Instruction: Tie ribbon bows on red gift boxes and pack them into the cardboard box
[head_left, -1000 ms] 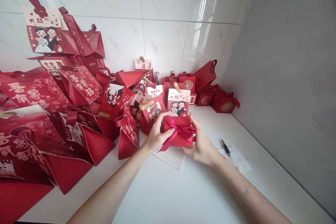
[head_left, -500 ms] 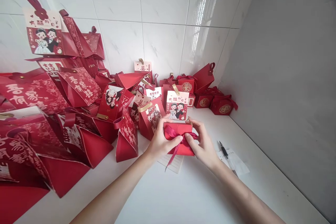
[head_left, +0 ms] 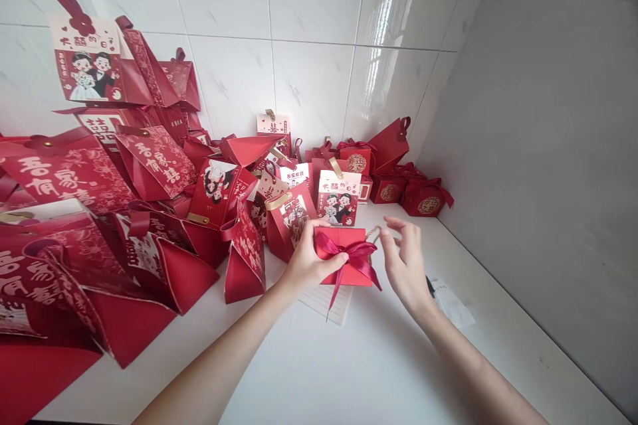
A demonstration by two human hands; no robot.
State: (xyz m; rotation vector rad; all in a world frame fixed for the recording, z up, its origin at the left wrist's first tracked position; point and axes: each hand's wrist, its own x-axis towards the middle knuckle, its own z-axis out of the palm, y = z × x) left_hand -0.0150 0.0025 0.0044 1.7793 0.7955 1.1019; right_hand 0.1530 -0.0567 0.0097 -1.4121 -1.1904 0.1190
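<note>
My left hand (head_left: 309,259) is closed around the left side of a small red gift box (head_left: 356,277), its thumb pressing on the knot at the front. The box is held above the table, tied with a dark pink ribbon bow (head_left: 356,254) whose tails hang down. Just right of the box is my right hand (head_left: 406,262), off the ribbon, with its thumb and fingers apart. A thin gold cord (head_left: 371,234) sticks out at the box's upper right corner, close to the right fingertips. Whether they touch it I cannot tell.
Many red wedding gift boxes (head_left: 154,163) are piled on the left, and more red boxes (head_left: 423,199) stand along the tiled wall. Under the held box lies a lined paper (head_left: 326,304). A pen (head_left: 430,286) and a white slip (head_left: 453,302) lie behind my right wrist.
My right hand has let go of the ribbon and moved right, away from the box. The bow's loops now show spread out. My left hand keeps its hold.
</note>
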